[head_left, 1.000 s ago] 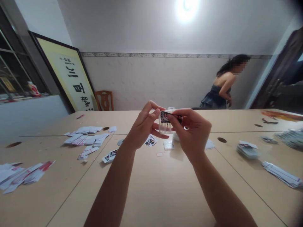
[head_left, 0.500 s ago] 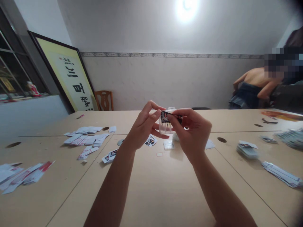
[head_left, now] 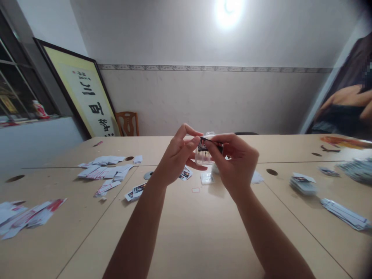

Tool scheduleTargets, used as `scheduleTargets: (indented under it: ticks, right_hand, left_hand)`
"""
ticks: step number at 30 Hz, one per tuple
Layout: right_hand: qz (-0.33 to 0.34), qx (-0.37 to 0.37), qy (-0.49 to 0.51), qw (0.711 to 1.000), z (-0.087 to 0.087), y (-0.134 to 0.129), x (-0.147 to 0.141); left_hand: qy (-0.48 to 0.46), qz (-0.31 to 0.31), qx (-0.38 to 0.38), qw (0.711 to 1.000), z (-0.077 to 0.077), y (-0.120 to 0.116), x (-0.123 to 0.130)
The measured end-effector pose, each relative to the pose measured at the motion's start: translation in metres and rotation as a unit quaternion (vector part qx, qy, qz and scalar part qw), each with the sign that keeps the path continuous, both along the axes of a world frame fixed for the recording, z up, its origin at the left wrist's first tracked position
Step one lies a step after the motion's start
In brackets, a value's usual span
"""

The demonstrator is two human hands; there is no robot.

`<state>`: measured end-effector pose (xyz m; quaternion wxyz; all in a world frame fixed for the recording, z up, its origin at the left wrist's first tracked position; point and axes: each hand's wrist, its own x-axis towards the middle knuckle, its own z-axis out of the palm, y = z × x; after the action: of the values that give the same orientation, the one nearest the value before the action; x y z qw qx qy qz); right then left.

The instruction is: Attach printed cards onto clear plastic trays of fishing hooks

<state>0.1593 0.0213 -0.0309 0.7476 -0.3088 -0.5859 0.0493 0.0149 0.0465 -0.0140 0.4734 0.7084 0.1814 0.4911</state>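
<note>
A small clear plastic box is held up above the table between both hands. My left hand grips its left side, thumb on the front and fingers behind. A dark printed sticker lies across the upper front of the box. My right hand pinches the sticker's right part between thumb and fingers, covering some of it. Beneath the hands, another clear case lies on the table, beside several printed cards.
White paper slips lie in piles at the left. Stacked clear cases, a bundle of strips and a heap of plastic packs are at the right. A person is at the far right.
The sticker has shifted slightly at the box front under my right fingers; both hands keep nearly the same place. The person at the right has moved further right.
</note>
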Motion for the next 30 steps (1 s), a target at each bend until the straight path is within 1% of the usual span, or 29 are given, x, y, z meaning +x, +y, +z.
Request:
scheduleTargets:
  ticks: [13,20,30]
  right_hand:
    - [0.009,-0.012,0.004,1.0,0.0,0.001,0.0]
    - [0.01,-0.016,0.012,1.0,-0.003,0.005,0.0]
    - [0.022,-0.047,0.027,0.998,-0.003,0.005,0.002]
  left_hand:
    - [0.013,0.083,0.047,0.995,-0.002,-0.005,0.006]
    - [0.016,0.111,0.071,0.991,-0.004,-0.006,0.009]
    - [0.025,0.135,0.098,0.986,-0.007,-0.008,0.011]
